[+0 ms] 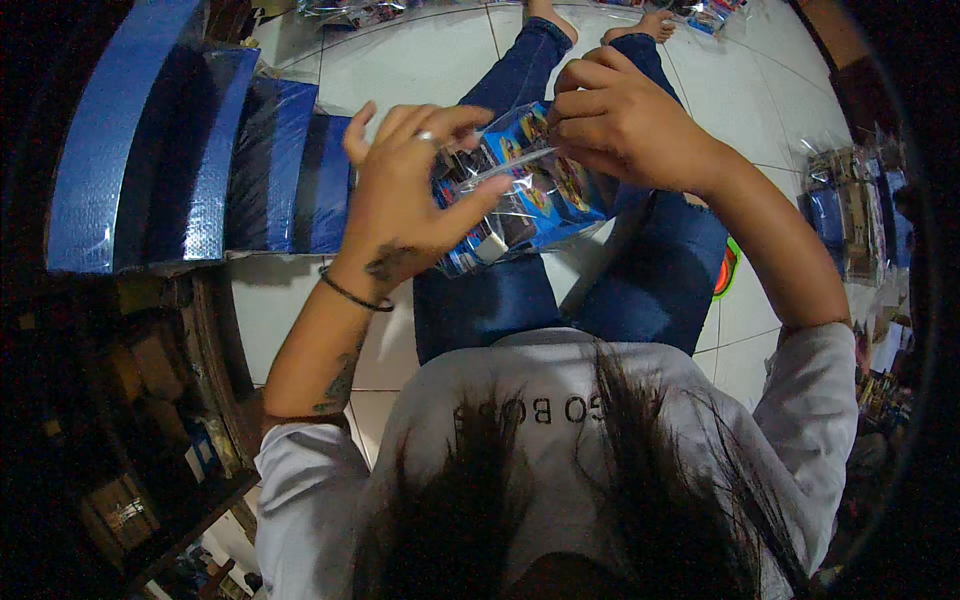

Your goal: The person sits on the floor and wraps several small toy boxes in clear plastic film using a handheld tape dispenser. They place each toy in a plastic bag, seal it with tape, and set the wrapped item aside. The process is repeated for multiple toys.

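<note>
A clear plastic bag (575, 205) with blue, colourfully printed packs inside lies across my lap. A pale folded strip of its plastic runs between my two hands. Thumb and fingers apart, my left hand (410, 185) is open over the bag's left end, with a ring on one finger. The thumb lies close to the plastic fold; whether it touches is hard to tell. At the bag's upper right, my right hand (635, 125) has its fingers drawn together on the plastic edge. Its fingertips are partly hidden.
To my left stands a stepped row of blue plastic-wrapped stacks (210, 160). Dark shelving (150, 400) with boxes is at the lower left. More clear-wrapped packs (850, 210) sit at the right, and others (700, 12) near my feet. An orange-and-green object (727, 268) lies beside my right thigh on the tiled floor (745, 310).
</note>
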The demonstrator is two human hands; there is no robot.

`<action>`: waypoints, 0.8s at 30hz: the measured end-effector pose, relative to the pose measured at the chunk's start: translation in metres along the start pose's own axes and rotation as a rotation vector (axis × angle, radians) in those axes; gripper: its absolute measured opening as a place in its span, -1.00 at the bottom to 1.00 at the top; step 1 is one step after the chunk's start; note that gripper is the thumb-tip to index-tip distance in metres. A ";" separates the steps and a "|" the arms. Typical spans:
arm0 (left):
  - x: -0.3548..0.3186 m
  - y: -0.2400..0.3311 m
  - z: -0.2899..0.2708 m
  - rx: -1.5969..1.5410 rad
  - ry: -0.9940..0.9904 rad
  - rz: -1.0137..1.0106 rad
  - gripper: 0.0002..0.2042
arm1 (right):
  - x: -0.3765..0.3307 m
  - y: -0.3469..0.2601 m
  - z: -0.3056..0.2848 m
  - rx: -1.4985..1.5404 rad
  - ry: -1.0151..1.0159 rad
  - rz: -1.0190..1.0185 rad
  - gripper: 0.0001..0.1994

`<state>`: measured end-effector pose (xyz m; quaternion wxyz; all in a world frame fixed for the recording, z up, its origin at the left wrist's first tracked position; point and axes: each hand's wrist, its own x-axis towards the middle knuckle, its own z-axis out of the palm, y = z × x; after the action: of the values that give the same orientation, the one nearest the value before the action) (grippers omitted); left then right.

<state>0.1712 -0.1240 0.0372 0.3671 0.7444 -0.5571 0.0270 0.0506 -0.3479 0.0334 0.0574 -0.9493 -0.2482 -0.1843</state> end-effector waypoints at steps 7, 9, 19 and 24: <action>0.013 0.000 0.031 0.035 -0.178 0.077 -0.88 | -0.002 0.006 -0.006 0.009 -0.042 -0.028 -0.76; 0.016 -0.007 0.032 -0.057 -0.170 0.054 -0.86 | -0.007 0.005 0.000 0.002 -0.010 0.025 -0.75; 0.022 -0.021 0.040 -0.132 -0.273 -0.058 -0.75 | -0.003 -0.009 0.013 -0.236 0.098 -0.081 -0.79; 0.006 -0.004 0.037 0.118 -0.155 0.100 -0.85 | -0.002 0.005 0.020 -0.048 -0.025 -0.053 -0.82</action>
<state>0.1629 -0.1497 0.0111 0.2769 0.7358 -0.6177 0.0205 0.0576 -0.3487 0.0143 0.0264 -0.9457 -0.2696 -0.1798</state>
